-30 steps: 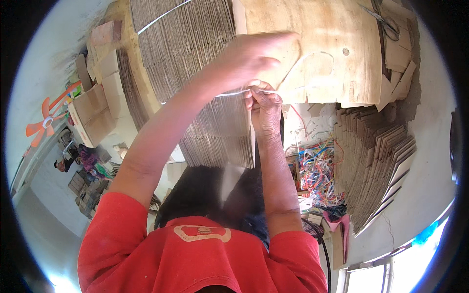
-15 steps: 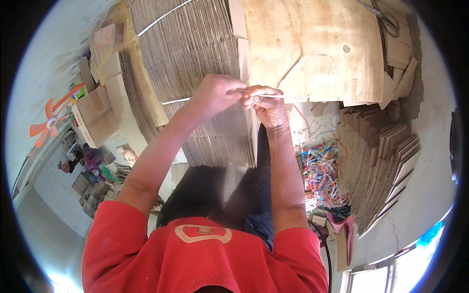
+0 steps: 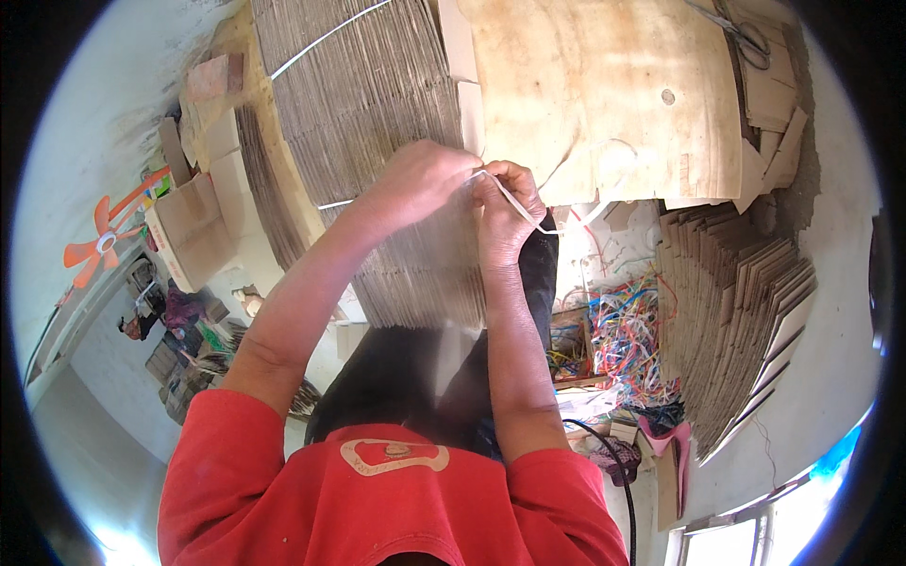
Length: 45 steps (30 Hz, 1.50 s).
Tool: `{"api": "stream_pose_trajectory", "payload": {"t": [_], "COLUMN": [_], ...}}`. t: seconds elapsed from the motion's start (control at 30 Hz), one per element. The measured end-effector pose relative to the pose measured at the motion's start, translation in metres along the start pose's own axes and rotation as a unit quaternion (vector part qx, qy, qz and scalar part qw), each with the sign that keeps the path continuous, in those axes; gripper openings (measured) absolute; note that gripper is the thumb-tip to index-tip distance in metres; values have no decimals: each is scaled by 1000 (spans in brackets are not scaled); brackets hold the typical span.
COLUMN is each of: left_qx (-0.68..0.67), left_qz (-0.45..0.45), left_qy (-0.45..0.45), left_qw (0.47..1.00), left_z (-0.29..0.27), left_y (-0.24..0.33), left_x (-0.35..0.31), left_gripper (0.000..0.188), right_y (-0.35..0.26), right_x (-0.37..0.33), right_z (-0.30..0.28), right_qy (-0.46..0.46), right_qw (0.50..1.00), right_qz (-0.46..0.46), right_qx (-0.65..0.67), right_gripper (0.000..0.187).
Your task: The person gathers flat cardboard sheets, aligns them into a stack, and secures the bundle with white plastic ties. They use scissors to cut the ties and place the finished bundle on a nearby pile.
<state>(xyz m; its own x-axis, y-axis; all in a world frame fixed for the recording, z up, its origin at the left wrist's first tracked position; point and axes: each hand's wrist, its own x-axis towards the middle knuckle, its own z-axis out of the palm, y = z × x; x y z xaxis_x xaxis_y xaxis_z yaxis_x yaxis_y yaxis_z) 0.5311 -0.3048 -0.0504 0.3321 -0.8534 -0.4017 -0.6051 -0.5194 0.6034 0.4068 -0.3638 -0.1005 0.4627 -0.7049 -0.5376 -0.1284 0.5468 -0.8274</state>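
A long stack of flattened brown cardboard pieces (image 3: 363, 104) stands on edge in front of me, with a white strap band (image 3: 321, 42) around its far part. My left hand (image 3: 429, 174) is closed over the stack's right edge, its fingertips meeting those of my right hand. My right hand (image 3: 510, 203) pinches a thin white strap (image 3: 549, 231) just beside it. From the fingers the strap runs across the back of the right hand, and its loose end curls out to the right. What the left fingertips grip is partly hidden.
A wooden board (image 3: 604, 104) lies right of the stack, with scissors (image 3: 752, 42) at its far corner. More cardboard (image 3: 731, 311) leans at the right, near a heap of coloured straps (image 3: 632, 330). An orange fan (image 3: 99, 243) stands at the left.
My right hand has turned and shifted slightly left and down. The strap, earlier pointing right from the fingers, now bends down across that hand. My left hand has stayed nearly in place.
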Motion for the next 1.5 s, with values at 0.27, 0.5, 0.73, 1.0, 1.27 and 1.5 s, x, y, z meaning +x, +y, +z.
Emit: {"api": "stream_pose_trajectory", "payload": {"t": [0.27, 0.5, 0.73, 1.0, 1.27, 1.5], "left_qx": [-108, -65, 120, 134, 221, -95], "left_qz": [-30, 10, 73, 22, 89, -51], "left_qy": [18, 65, 79, 48, -56, -90], "left_qw": [994, 996, 987, 990, 970, 990], "left_z": [-1, 7, 2, -18, 9, 11], "left_y": [1, 3, -5, 18, 56, 58], "left_x": [0, -11, -29, -36, 3, 22], "left_gripper": [3, 15, 16, 27, 52, 9], "right_y": [-16, 1, 15, -77, -161, -183], "right_x": [8, 17, 41, 165, 367, 477], "right_z": [-8, -15, -35, -143, -190, -227], "right_qy": [-75, -140, -156, -189, 96, 1], "right_qw": [982, 852, 907, 973, 653, 507], "right_qz": [120, 207, 323, 125, -346, -406], "right_qx": [125, 459, 220, -33, -667, -760], "right_gripper": [5, 24, 31, 24, 25, 52]}}
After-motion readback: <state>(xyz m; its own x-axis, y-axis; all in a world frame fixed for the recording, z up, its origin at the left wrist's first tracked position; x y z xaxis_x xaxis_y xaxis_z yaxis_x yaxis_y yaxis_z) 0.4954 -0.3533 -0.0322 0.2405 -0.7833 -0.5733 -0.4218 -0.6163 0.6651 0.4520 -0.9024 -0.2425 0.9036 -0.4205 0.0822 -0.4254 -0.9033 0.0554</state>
